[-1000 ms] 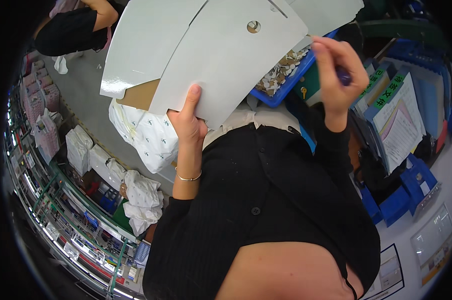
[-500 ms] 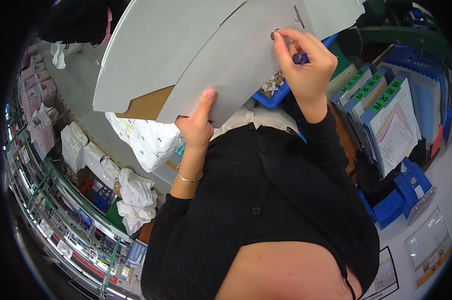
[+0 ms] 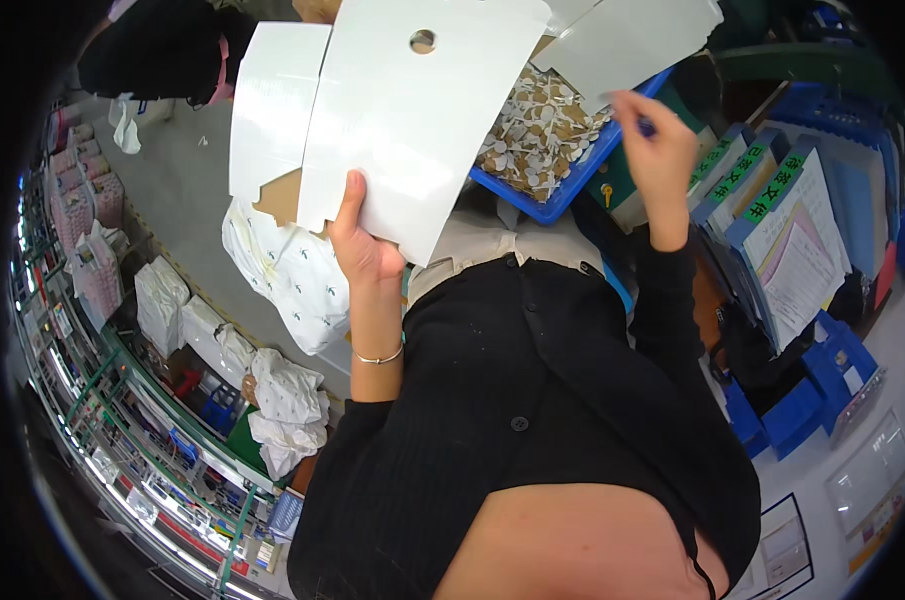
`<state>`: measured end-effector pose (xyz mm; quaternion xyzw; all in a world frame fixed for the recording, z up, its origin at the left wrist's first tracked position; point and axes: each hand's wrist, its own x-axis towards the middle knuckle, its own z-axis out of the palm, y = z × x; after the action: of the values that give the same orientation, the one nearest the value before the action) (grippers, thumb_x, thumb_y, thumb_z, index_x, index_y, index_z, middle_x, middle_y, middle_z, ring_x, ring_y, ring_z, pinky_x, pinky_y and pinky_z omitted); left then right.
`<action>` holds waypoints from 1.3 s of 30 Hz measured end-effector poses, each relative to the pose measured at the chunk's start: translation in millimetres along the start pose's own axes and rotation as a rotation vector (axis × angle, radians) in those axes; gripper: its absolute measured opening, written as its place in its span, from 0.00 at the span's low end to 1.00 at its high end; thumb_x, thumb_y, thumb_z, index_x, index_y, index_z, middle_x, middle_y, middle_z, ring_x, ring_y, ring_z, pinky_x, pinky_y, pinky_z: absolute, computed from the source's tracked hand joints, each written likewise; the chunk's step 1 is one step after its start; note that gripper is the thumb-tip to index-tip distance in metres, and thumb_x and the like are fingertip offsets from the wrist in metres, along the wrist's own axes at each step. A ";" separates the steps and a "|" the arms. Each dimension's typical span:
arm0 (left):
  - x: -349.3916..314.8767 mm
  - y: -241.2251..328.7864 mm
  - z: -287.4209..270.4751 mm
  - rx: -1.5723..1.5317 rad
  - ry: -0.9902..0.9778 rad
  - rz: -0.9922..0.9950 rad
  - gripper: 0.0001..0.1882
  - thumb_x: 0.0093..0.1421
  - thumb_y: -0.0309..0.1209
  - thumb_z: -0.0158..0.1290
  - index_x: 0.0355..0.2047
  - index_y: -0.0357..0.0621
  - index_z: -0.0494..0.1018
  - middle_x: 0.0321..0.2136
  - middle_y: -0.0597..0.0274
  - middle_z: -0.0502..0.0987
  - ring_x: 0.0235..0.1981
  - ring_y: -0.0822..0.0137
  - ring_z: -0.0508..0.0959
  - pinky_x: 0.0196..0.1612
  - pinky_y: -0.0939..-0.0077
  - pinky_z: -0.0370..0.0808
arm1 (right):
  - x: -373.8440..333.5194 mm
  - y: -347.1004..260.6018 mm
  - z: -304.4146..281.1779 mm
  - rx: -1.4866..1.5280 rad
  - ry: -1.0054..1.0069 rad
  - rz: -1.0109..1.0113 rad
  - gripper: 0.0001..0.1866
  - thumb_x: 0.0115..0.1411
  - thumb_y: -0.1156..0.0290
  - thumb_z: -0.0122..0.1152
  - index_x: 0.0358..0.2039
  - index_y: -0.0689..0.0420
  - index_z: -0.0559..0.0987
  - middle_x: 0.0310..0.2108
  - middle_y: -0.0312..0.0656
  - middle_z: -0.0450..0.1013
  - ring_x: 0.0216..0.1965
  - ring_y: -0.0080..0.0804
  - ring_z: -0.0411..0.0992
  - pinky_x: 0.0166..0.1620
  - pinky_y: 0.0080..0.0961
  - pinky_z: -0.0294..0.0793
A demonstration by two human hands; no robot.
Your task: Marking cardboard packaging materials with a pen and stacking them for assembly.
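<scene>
My left hand (image 3: pixel 361 232) grips the lower edge of a white die-cut cardboard sheet (image 3: pixel 413 125), thumb lying on its face. A round hole shows near the sheet's top, and brown board peeps out at its lower left. My right hand (image 3: pixel 658 145), blurred by motion, is closed around a dark blue pen-like tool (image 3: pixel 646 127); only its end shows. Its fingertips are beside the corner of a white cardboard flap (image 3: pixel 638 45). Beneath the boards, a blue tray (image 3: pixel 545 211) holds many small white and brown cardboard scraps (image 3: pixel 538 140).
Upright document folders (image 3: pixel 773 200) and blue bins (image 3: pixel 788 415) stand at the right. A white patterned bag (image 3: pixel 293 270) is below the sheet at left. White bags (image 3: pixel 283 385) lie further left beside shelving. Part of a dark-clothed person (image 3: pixel 158 50) shows at upper left.
The cardboard has shifted left and turned, showing a glossy white face with a round hole. My right hand has left its surface, moving right and down. More of the scrap-filled tray shows.
</scene>
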<state>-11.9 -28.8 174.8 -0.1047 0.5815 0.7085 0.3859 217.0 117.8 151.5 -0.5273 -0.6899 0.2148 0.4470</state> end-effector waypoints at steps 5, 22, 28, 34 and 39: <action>8.8 -2.5 -16.9 -0.210 -0.209 -0.261 0.19 0.58 0.33 0.48 0.45 0.32 0.65 0.40 0.46 0.73 0.36 0.57 0.77 0.38 0.71 0.75 | 1.3 5.6 8.0 0.110 -0.312 0.123 0.10 0.49 0.77 0.60 0.35 0.57 0.79 0.23 0.32 0.73 0.15 0.16 0.55 0.20 0.10 0.54; -0.6 -25.4 2.5 -0.609 -0.567 -1.036 0.15 0.59 0.38 0.46 0.40 0.39 0.72 0.34 0.57 0.78 0.29 0.67 0.79 0.30 0.75 0.77 | 42.7 -75.1 10.1 0.794 -0.502 0.024 0.38 0.43 0.73 0.67 0.56 0.47 0.63 0.31 0.33 0.73 0.17 0.15 0.54 0.22 0.08 0.52; 13.8 -23.5 -9.5 -0.657 -0.569 -0.949 0.18 0.60 0.37 0.45 0.44 0.37 0.69 0.38 0.55 0.76 0.33 0.65 0.79 0.35 0.71 0.77 | 38.6 -71.7 21.5 0.778 -0.455 0.048 0.37 0.43 0.65 0.69 0.55 0.48 0.64 0.29 0.35 0.73 0.23 0.20 0.64 0.28 0.11 0.60; 63.7 51.7 -60.9 -0.374 -0.552 -0.089 0.19 0.60 0.32 0.42 0.51 0.39 0.64 0.47 0.54 0.71 0.45 0.59 0.74 0.50 0.66 0.68 | 32.7 -79.3 -8.5 0.458 -0.553 0.061 0.29 0.44 0.67 0.67 0.49 0.54 0.71 0.20 0.31 0.69 0.17 0.20 0.56 0.22 0.15 0.55; 172.5 146.1 -25.8 -0.055 -0.116 0.386 0.15 0.55 0.27 0.51 0.41 0.29 0.69 0.35 0.52 0.76 0.31 0.67 0.77 0.33 0.81 0.76 | 19.7 -65.1 -18.7 0.308 -0.510 0.275 0.17 0.46 0.77 0.61 0.40 0.57 0.77 0.18 0.32 0.67 0.16 0.19 0.51 0.20 0.14 0.52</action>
<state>-234.7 17.4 172.6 0.0391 0.5480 0.7898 0.2725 197.0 109.7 218.6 -0.4710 -0.6613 0.5001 0.3011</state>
